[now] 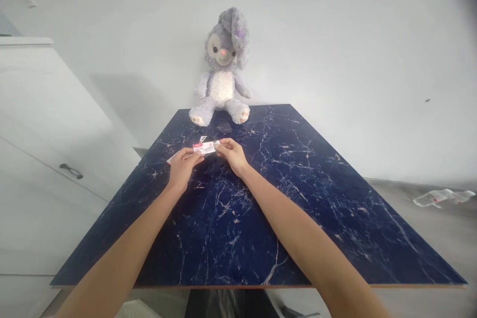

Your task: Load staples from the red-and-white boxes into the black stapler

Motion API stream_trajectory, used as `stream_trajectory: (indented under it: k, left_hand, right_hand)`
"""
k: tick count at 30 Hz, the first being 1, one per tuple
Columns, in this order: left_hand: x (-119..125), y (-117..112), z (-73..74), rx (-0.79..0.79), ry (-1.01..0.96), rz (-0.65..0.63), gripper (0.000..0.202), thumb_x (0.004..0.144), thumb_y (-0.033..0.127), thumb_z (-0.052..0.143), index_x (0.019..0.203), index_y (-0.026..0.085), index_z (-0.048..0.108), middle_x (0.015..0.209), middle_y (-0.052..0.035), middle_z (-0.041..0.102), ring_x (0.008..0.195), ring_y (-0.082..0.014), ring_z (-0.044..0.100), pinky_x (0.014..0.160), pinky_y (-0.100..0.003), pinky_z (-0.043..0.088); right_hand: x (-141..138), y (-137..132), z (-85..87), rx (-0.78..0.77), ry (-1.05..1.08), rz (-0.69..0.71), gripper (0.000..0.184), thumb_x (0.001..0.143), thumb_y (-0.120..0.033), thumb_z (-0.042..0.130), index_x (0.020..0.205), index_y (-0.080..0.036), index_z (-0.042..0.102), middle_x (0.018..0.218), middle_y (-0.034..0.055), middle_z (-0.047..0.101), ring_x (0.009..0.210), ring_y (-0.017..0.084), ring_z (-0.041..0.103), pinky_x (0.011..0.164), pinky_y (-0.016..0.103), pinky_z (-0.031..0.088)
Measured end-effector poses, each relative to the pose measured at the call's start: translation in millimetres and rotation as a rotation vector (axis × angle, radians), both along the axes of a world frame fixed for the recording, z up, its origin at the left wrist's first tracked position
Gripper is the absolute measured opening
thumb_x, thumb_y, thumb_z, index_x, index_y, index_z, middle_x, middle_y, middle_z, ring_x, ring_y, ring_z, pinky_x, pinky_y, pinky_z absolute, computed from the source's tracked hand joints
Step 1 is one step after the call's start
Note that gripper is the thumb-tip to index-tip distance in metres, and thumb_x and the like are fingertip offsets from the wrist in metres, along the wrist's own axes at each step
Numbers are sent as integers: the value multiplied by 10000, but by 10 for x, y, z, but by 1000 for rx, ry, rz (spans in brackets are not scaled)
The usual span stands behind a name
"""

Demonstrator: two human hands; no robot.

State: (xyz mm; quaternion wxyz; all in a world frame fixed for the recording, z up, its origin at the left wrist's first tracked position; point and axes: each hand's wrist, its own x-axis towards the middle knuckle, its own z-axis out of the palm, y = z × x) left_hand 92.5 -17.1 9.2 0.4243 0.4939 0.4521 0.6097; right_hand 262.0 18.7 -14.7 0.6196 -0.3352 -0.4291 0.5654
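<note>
Both hands meet over the dark blue marbled table (pixel 238 208), holding a small rectangular white-and-red card-like piece (pixel 204 147) between them. Whether it is a card or a thin box I cannot tell. My left hand (pixel 182 166) pinches its left end, and my right hand (pixel 232 155) grips the right end with thumb and fingers. Just behind it, a small white piece with dark marks (pixel 203 138) shows on the table. Another pale flat piece (pixel 170 159) sticks out beside my left hand, mostly hidden by it.
A grey plush toy (pixel 222 74) sits at the table's far edge against the white wall (pixel 335 49). On the left stands a white cabinet (pixel 48 134) with a dark handle (pixel 71 171). Clear plastic packaging (pixel 436 198) lies on the floor at right.
</note>
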Motion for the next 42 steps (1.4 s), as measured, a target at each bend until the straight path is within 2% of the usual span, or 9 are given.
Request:
stream_trajectory:
  k: [3, 5, 10, 15, 24, 30, 36, 42]
  left_hand:
    - [23, -25, 15, 5, -25, 37, 484, 711, 257, 784, 1155, 197, 601, 967, -53, 721, 850, -202, 740, 866, -422, 621]
    - [25, -30, 23, 6, -13, 58, 554, 710, 227, 767, 1230, 216, 576, 973, -46, 711, 844, -199, 739, 849, -410, 627]
    - [17, -37, 13, 19, 113, 37, 353, 734, 281, 743, 1064, 190, 659, 1070, -76, 713, 876, -204, 732, 823, -378, 625]
    - [14, -68, 7, 85, 273, 8, 374, 738, 330, 763, 1074, 205, 657, 1054, -73, 728, 871, -211, 729, 801, -341, 595]
    - [-2, -106, 50, 147, 393, -32, 370, 780, 362, 743, 1115, 218, 678, 1126, -82, 718, 921, -231, 720, 805, -330, 564]
    - [-10, -113, 56, 141, 402, 6, 368, 779, 372, 751, 1106, 219, 682, 1128, -78, 725, 942, -237, 720, 835, -338, 557]
    - [-4, -111, 47, 131, 399, 10, 394, 760, 384, 778, 1106, 218, 689, 1142, -79, 725, 956, -242, 720, 869, -360, 561]
    - [-48, -35, 21, 89, 230, -136, 431, 782, 425, 762, 1133, 182, 702, 1178, -97, 727, 1047, -269, 703, 957, -429, 554]
  right_hand:
    - [8, 0, 1, -14, 20, 39, 383, 666, -462, 825, 890, -192, 671, 856, 9, 709, 729, 116, 650, 778, 282, 563]
    - [13, -2, 3, -23, 42, 48, 360, 691, -469, 804, 881, -184, 694, 842, 17, 711, 718, 118, 652, 788, 289, 566]
    - [2, 10, -10, -24, 19, -19, 366, 701, -496, 785, 885, -184, 732, 843, 29, 720, 733, 135, 656, 789, 304, 568]
    - [-12, 10, -17, 9, -73, -62, 388, 711, -501, 765, 935, -185, 759, 868, 32, 731, 733, 141, 648, 771, 308, 560]
    - [-14, -39, 21, 90, -199, -74, 350, 781, -513, 692, 913, -192, 739, 811, 25, 715, 718, 155, 640, 725, 300, 553]
    - [-17, -60, 37, 82, -202, -80, 343, 789, -498, 695, 973, -210, 727, 836, 21, 730, 727, 159, 648, 739, 303, 551]
    - [-14, -68, 40, 95, -203, -73, 279, 783, -458, 700, 898, -206, 734, 805, 12, 723, 706, 158, 643, 721, 300, 547]
    - [-19, -65, 32, 80, -185, -61, 303, 772, -425, 702, 978, -204, 725, 840, 16, 736, 731, 162, 656, 724, 300, 544]
